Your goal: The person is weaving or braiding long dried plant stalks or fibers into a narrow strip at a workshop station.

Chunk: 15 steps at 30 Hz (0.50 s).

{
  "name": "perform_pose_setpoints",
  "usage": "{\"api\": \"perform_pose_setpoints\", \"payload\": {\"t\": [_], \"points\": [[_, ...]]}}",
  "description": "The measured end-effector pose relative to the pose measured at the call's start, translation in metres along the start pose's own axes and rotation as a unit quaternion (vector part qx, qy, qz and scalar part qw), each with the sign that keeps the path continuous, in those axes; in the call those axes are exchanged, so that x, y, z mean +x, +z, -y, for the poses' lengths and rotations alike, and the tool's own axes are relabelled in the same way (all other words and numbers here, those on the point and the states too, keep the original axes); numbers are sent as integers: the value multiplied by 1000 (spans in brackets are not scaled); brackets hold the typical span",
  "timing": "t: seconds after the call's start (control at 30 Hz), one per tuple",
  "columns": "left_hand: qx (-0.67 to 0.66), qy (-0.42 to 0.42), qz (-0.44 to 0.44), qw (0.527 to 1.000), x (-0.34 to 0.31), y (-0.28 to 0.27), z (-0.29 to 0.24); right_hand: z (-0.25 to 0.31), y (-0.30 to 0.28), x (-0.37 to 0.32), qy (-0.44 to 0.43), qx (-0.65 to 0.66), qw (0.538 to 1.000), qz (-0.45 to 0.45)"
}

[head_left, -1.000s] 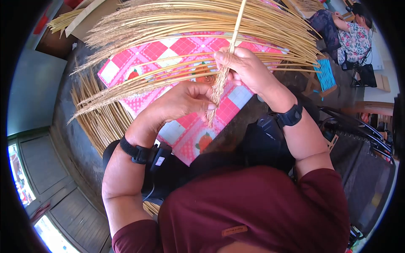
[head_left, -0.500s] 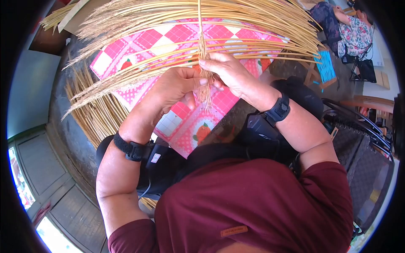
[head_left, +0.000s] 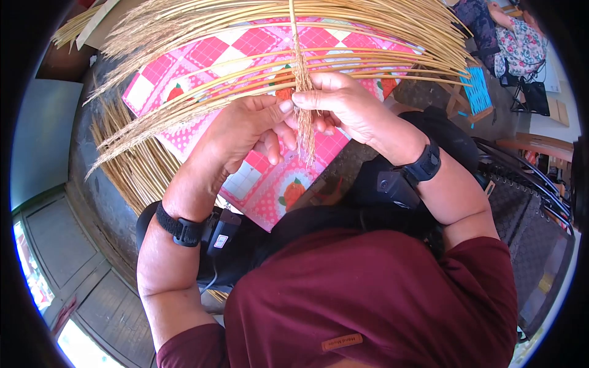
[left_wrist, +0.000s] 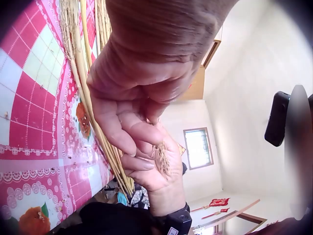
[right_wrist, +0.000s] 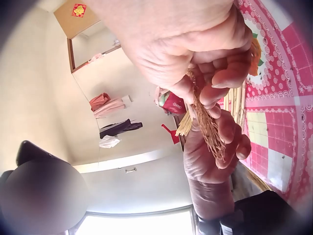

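A dry reed stalk stands upright between the hands, its feathery seed head hanging down toward the body. The right hand pinches the seed head from the right, thumb on the near side and fingers behind. From the left, the left hand has its thumb and forefinger tips together at the edge of the seed head, with the other fingers loosely bent. In the right wrist view the brown strands run between both hands. The left wrist view shows strand ends beyond the left fingers, which hide the pinch itself.
Long reed stalks lie across a table with a pink checked cloth. More stalks form a pile on the floor at left. A blue-strapped stool and a seated person are at the far right.
The reed stalk has shifted left and turned from slanted to upright. The right hand has moved left and down; the left hand has slid up the seed head, bringing the thumbs close together.
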<state>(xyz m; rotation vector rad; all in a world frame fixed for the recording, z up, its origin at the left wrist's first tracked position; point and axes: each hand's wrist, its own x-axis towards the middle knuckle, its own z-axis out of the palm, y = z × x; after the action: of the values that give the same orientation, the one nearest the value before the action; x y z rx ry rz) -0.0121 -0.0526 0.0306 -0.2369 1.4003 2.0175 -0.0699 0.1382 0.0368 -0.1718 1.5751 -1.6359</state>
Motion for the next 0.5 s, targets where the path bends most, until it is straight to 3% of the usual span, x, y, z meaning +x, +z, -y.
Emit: {"api": "perform_pose_setpoints", "payload": {"t": [0.13, 0.23, 0.5], "points": [[23, -2, 13, 1000, -1, 4, -2, 2, -2, -5, -11, 8, 1000, -2], [64, -13, 72, 995, 1, 7, 3, 4, -5, -7, -10, 7, 1000, -10], [53, -31, 87, 994, -3, 11, -4, 4, -8, -8, -36, 3, 999, -15]]}}
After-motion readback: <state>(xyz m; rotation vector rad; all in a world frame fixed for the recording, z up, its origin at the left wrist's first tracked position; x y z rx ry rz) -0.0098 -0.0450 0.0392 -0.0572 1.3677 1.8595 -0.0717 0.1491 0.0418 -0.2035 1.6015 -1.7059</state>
